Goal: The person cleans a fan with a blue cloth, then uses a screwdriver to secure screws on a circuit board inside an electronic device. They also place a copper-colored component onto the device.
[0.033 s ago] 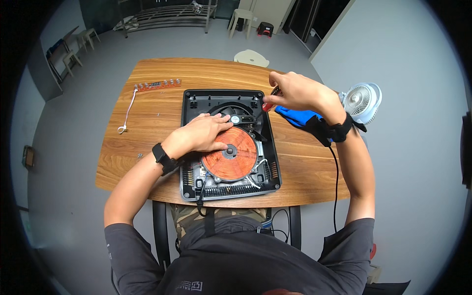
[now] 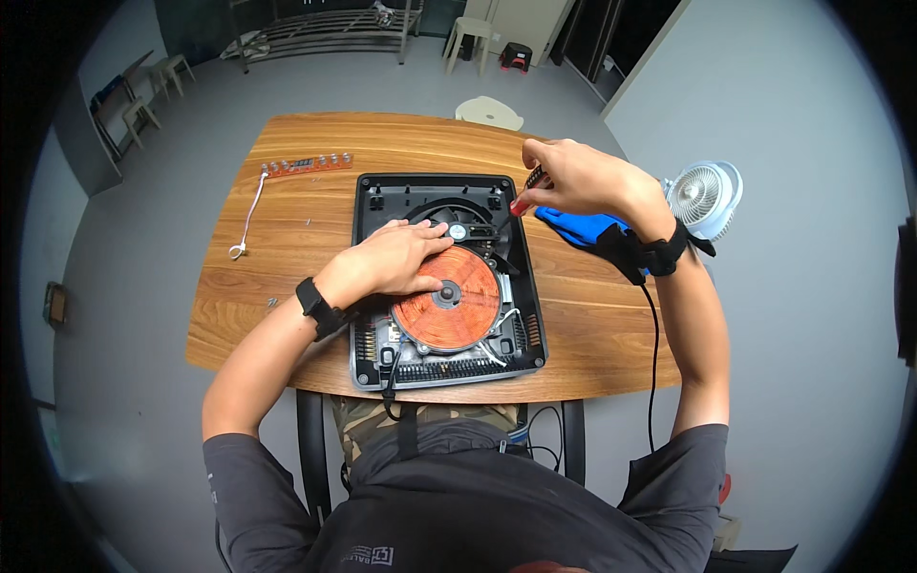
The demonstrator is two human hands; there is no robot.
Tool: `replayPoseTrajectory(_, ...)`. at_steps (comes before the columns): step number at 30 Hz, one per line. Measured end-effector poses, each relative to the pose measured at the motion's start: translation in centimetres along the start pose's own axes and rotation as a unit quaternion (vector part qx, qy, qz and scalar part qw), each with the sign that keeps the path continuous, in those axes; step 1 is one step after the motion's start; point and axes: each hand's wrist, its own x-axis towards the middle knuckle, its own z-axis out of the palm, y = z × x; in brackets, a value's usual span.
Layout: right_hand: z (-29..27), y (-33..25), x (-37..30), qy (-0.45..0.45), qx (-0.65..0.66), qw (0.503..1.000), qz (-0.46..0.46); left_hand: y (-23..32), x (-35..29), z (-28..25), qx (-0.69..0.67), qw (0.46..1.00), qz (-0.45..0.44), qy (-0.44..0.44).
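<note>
An opened induction cooker (image 2: 531,329) lies on the wooden table in front of me, its black housing holding a round copper coil (image 2: 463,320) and a black cooling fan (image 2: 444,212). My left hand (image 2: 392,258) rests on the coil and the fan's edge, fingers stretched out and somewhat spread. Above the housing's far right side, my right hand (image 2: 583,177) is closed around a screwdriver (image 2: 519,207) with a red and black handle. Its thin shaft slants down toward the fan's right side; I cannot make out exactly where the tip sits.
A narrow circuit board (image 2: 306,166) with a white cable (image 2: 250,212) lies at the far left. Small screws (image 2: 272,302) are scattered left of the cooker. Right of it is a blue and black cloth item (image 2: 583,229) near a black cord (image 2: 655,363). A small fan (image 2: 704,196) stands beyond the table's right edge.
</note>
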Motion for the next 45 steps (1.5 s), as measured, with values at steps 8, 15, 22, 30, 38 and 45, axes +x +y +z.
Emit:
replayPoseTrajectory(8,-0.9,-1.6,1.3,-0.083,0.002,0.996,0.028,0.2,-0.1,-0.7,-0.014,1.0,-0.008,-0.022)
replayPoseTrajectory(15,0.2,-0.7,1.9,-0.074,0.068,0.995,0.023,-1.0,-0.4,-1.4,-0.036,0.999,0.029,0.014)
replayPoseTrajectory(22,0.1,-1.6,2.1,-0.063,0.06,0.996,0.031,-4.2,-4.7,-5.4,-0.075,0.993,-0.058,0.068)
replayPoseTrajectory(30,0.7,-1.9,3.0,-0.046,0.027,0.998,0.025,-13.1,-11.1,-4.2,-0.027,0.958,-0.268,0.098)
replayPoseTrajectory(38,0.9,-1.9,2.6,-0.033,0.018,0.999,0.025,-13.6,-8.5,-2.1,0.018,0.947,-0.316,0.061)
replayPoseTrajectory(45,1.4,-1.3,2.4,-0.035,0.033,0.999,0.022,-13.3,-7.8,-0.7,0.075,0.941,-0.319,0.086)
